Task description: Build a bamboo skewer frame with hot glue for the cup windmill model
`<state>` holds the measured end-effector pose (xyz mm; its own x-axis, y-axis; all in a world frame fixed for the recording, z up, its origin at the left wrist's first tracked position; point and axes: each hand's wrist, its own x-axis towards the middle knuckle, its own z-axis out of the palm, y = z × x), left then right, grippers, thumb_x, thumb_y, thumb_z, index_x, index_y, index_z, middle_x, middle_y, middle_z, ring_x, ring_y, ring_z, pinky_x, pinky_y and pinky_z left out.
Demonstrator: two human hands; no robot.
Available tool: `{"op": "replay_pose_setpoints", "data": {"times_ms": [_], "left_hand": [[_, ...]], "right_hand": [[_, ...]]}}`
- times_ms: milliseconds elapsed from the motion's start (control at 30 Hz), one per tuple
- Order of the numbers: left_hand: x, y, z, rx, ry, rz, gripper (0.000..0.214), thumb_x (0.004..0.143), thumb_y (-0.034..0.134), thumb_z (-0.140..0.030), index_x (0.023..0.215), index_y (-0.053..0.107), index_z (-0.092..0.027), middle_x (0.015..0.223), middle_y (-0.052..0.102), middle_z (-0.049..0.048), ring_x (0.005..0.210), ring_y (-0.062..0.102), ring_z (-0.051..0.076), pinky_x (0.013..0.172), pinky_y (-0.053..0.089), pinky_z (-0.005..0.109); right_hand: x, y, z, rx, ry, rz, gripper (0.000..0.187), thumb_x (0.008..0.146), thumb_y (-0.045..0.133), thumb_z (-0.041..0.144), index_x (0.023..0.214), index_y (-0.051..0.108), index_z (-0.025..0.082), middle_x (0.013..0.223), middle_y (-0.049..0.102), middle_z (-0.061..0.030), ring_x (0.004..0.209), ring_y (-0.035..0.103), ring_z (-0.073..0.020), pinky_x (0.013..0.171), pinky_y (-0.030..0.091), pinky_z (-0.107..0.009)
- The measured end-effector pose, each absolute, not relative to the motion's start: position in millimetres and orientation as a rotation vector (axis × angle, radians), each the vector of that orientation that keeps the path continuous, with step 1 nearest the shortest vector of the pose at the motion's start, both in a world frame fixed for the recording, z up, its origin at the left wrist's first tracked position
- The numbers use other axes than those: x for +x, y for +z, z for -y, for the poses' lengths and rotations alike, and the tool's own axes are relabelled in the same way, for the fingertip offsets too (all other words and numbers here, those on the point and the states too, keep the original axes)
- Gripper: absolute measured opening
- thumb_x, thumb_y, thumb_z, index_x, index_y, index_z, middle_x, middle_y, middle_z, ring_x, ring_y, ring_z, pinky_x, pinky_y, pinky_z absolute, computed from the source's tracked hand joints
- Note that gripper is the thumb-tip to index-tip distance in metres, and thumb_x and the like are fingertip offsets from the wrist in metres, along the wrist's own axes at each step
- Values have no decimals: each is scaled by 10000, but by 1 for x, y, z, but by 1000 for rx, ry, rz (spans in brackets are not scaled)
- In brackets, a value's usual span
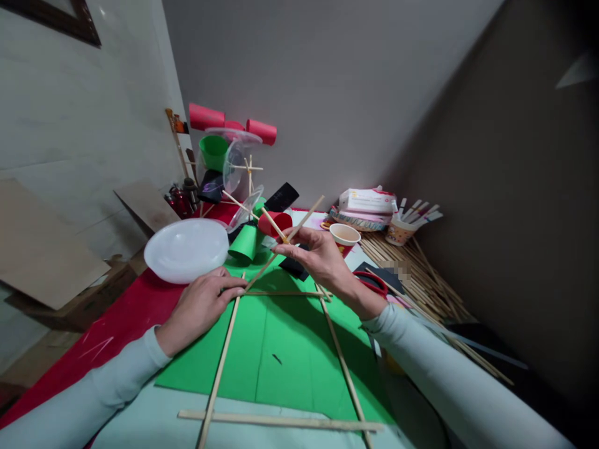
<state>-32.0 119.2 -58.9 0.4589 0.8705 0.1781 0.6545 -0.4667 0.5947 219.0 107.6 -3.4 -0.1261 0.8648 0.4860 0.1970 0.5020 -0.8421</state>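
Observation:
A frame of thin wooden sticks [222,362] lies over a green sheet [285,349], with one stick across the front and another across the back. At its back left corner, the fingers of my left hand [201,305] are closed on the stick joint. My right hand [321,255] is raised above the back of the frame. Between its thumb and fingers it pinches the joint of two crossed wooden sticks [306,218], which bears a yellowish binding. One of these sticks slants down to the corner at my left hand.
A white plastic lid [187,249] lies at left, by green cups [244,243] and a red cup [276,223]. Behind my right hand stands a paper cup [345,236]. Red-handled scissors [371,282], loose sticks [435,287] and a cup of markers [401,229] are at right.

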Motion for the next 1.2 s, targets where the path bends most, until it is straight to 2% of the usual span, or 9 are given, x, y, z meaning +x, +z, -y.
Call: {"op": "replay_pose_setpoints", "data": {"times_ms": [300,400,533,633,700,800,867,1000,1200], "left_hand": [[-27,-46,-111,2301,738,-1269,452,874,515,-549,1041,790,-231,859,651,54,852,615,249,786,430,369],[-18,-38,-104,2336,895,-1239,428,852,554,-573,931,779,-218,913,673,59,857,625,243,789,442,370],[1,-20,-101,2214,987,-1136,341,806,659,-529,970,766,-250,1013,734,11,931,639,221,840,462,335],[15,-3,-101,2006,1009,-1129,278,765,721,-445,891,787,-206,833,741,-16,810,609,177,740,458,283],[22,4,-101,1907,1043,-1127,272,741,746,-419,868,800,-185,787,742,-16,774,595,161,689,448,262],[25,6,-102,1871,1068,-1073,252,754,755,-364,937,813,-201,917,790,-6,884,653,173,811,496,277],[25,4,-102,1866,1064,-1079,231,777,742,-335,957,812,-207,967,800,0,930,673,176,882,503,293],[23,-2,-103,1911,1074,-1138,220,804,721,-339,949,808,-198,894,791,-7,863,665,155,803,492,264],[24,-1,-102,2039,1078,-1176,199,823,690,-381,863,802,-221,801,755,-23,813,642,146,744,449,246]], "right_hand": [[195,14,-103,-734,976,1570,236,756,844,283,871,676,166,882,670,15,880,638,-142,874,513,-275],[188,15,-100,-658,1051,1561,151,796,793,155,859,657,164,862,659,37,861,633,-110,873,512,-242],[184,17,-97,-662,1092,1610,108,897,686,99,863,614,172,827,617,52,797,603,-90,793,522,-216],[189,23,-89,-758,919,1808,35,969,622,160,935,633,164,903,640,28,865,604,-102,809,508,-216],[200,28,-79,-849,747,1919,112,992,608,243,1007,667,148,1022,674,-6,984,614,-127,876,493,-230],[227,26,-59,-1060,553,1879,222,986,616,280,1151,692,153,1204,698,-49,1131,630,-175,935,484,-271],[247,17,-46,-1204,444,1867,196,963,639,239,1118,725,154,1129,739,-53,1030,675,-194,865,493,-290],[272,-14,-30,-1426,357,1964,124,936,655,164,993,763,149,927,773,-46,796,679,-191,713,455,-300],[271,-37,-31,-1480,133,2156,119,926,713,247,993,766,164,896,738,-70,741,615,-184,674,400,-298]]}}
